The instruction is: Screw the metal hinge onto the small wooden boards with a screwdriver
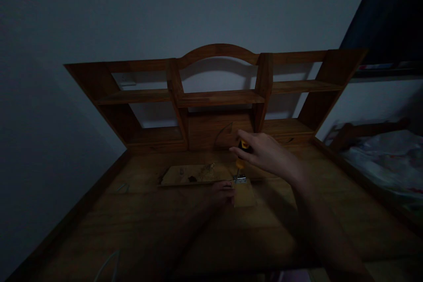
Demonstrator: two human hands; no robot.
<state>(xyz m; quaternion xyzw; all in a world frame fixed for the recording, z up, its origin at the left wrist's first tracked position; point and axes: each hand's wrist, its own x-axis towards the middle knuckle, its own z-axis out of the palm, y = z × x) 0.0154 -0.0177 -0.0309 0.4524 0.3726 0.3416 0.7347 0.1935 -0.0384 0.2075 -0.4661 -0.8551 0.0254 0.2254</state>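
My right hand [264,152] is closed around a yellow-and-black screwdriver [242,155] held upright, its tip on a small metal hinge [240,179]. The hinge sits where a long flat wooden board [194,174] meets a smaller wooden piece [245,194]. My left hand [222,191] rests on the desk beside the smaller piece, fingers pressed against its left edge. Small dark bits and some sawdust lie on the long board.
A wooden desk [165,229] carries a hutch with shelves [214,97] against a pale wall. A thin cable [107,266] lies at the desk's front left. A bed with light bedding [383,158] stands to the right. The room is dim.
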